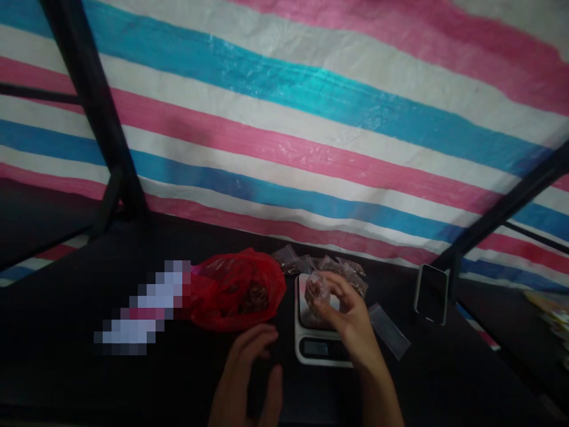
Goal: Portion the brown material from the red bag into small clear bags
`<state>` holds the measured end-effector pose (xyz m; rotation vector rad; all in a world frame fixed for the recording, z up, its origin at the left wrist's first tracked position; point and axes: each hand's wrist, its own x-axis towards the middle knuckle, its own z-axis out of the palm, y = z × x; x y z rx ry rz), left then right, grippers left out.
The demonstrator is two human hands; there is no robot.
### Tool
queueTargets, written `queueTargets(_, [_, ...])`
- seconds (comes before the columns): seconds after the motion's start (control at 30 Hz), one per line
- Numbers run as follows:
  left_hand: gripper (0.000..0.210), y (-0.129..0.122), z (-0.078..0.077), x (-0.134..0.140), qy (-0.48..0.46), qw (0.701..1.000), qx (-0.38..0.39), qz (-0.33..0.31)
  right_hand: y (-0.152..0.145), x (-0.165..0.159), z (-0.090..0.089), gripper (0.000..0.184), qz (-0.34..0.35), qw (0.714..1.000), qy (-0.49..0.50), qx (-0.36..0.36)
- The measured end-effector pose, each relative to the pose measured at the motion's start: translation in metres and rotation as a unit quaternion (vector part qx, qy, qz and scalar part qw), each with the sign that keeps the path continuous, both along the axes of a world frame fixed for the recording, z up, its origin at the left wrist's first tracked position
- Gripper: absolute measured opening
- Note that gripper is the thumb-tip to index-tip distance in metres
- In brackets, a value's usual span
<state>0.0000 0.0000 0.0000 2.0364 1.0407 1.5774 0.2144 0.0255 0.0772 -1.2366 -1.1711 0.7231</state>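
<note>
Clear plastic [316, 289], pinched in the right hand [349, 311] at lower centre, might spill onto the scale [320, 357] if gripped loosely, the left hand [241, 362] curved, empty.

Can't read the display [316, 347] on the scale [306, 357], digits are mush, and the right hand [350, 314] blocks the scale's right side. Whatever's inside the clear baggie [315, 289] in those fingers is too blurry to name. Same with the little packets [287, 258] just beyond that hand, contents too tiny and some partly covered. Brown stuff in the red bag [207, 305], up and left of the left hand [249, 362]? Blurry. Farther left, a patch [153, 302] is pixelated out. Both forearms run off the bottom edge.
</note>
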Motion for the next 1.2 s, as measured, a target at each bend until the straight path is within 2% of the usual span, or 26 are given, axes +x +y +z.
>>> queueTargets(0.07, [0.046,0.008,0.005,-0.003,-0.010,1.000,-0.027,0.009,0.004,-0.025,0.004,0.045,0.043,0.999,0.019,0.013])
queueTargets(0.13, [0.060,0.014,0.008,-0.008,-0.036,0.998,-0.055,-0.013,0.006,-0.055,0.009,0.046,0.082,0.996,0.026,0.012])
queueTargets(0.23, [0.064,0.022,0.012,-0.017,-0.128,0.983,-0.130,-0.036,0.003,-0.092,0.018,0.057,0.135,0.990,0.016,-0.025])
queueTargets(0.3, [0.060,0.029,0.018,-0.023,-0.193,0.963,-0.188,-0.003,-0.001,-0.104,0.022,0.057,0.176,0.984,0.006,-0.038])
queueTargets(0.37, [0.060,0.036,0.026,-0.029,-0.232,0.943,-0.235,0.028,-0.002,-0.105,0.023,0.050,0.207,0.977,0.026,-0.037])
queueTargets(0.43, [0.061,0.041,0.034,-0.032,-0.235,0.936,-0.263,0.017,0.002,-0.102,0.021,0.044,0.201,0.977,0.058,-0.043])
queueTargets(0.57, [0.058,0.043,0.042,-0.039,-0.205,0.941,-0.267,-0.026,0.017,-0.097,0.013,0.035,0.162,0.982,0.038,-0.085])
queueTargets(0.7, [0.052,0.044,0.044,-0.048,-0.175,0.951,-0.256,-0.006,0.027,-0.101,0.011,0.032,0.150,0.983,-0.024,-0.103])
queueTargets(0.87, [0.045,0.047,0.046,-0.060,-0.150,0.959,-0.241,0.029,0.032,-0.113,0.018,0.024,0.094,0.988,-0.103,-0.068])
queueTargets(1.03, [0.042,0.051,0.046,-0.069,-0.196,0.949,-0.238,0.060,0.033,-0.129,0.021,0.023,0.172,0.978,-0.069,-0.097])
queueTargets(1.2, [0.038,0.053,0.047,-0.074,-0.223,0.945,-0.234,0.045,0.036,-0.138,0.017,0.022,0.176,0.978,-0.069,-0.093])
